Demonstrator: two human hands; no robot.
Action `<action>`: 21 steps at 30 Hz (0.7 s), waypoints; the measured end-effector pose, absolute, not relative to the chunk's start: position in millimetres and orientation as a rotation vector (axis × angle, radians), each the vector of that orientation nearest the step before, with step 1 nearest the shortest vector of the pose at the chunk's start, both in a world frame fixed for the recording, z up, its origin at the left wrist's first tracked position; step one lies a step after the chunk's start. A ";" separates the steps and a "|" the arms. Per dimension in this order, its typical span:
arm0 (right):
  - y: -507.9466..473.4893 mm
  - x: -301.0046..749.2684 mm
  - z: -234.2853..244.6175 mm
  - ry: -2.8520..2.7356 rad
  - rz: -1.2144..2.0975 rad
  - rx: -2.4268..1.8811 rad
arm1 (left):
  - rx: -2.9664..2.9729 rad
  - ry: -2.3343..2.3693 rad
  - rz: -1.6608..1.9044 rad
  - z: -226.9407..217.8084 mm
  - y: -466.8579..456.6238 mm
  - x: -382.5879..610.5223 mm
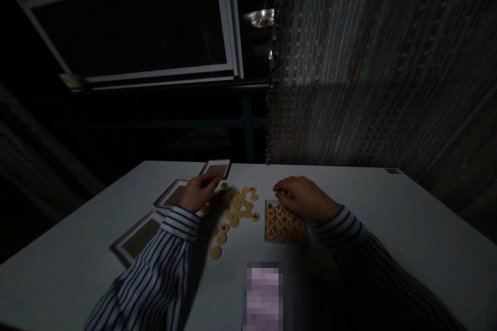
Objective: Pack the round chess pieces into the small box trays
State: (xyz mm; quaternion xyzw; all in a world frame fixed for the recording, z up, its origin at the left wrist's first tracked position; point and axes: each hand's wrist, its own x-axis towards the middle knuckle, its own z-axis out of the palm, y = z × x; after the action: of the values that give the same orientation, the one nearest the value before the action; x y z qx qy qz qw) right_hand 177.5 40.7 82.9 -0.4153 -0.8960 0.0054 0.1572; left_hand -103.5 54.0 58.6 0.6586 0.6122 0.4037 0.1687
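Head view, just below centre: loose round pieces [247, 214] lie scattered beside a tray [265, 227] of mostly red-marked ones. The left hand [199, 192] bends its fingers narrowly near the scatter; the right hand [306, 196] curls over the tray's upper right. Whether either grips anything, I can't tell.

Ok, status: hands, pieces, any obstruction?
Left hand by loose pieces, grip unclear. Right hand over box, hiding its far right corner. Loose pieces spread left of box.
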 end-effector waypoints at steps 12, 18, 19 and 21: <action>79.9 156.8 74.3 -2.759 -0.001 -1.301 | 2.190 1.531 0.863 55.2 93.7 -123.1; 94.2 129.7 71.2 -2.831 -0.060 -1.254 | 2.386 1.527 0.635 45.1 97.4 -126.4; 96.2 124.5 69.7 -2.844 -0.068 -1.246 | 2.400 1.536 0.618 42.9 98.1 -126.5; 100.2 114.8 66.9 -2.878 -0.077 -1.222 | 2.424 1.533 0.593 39.9 98.6 -125.8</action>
State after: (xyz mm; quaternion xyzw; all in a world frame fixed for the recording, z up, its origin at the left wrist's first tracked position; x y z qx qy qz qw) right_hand 114.8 100.2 66.9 -0.3909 -0.9201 -0.0247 0.0071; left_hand -125.8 98.6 39.9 0.8230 0.5205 0.2014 0.1060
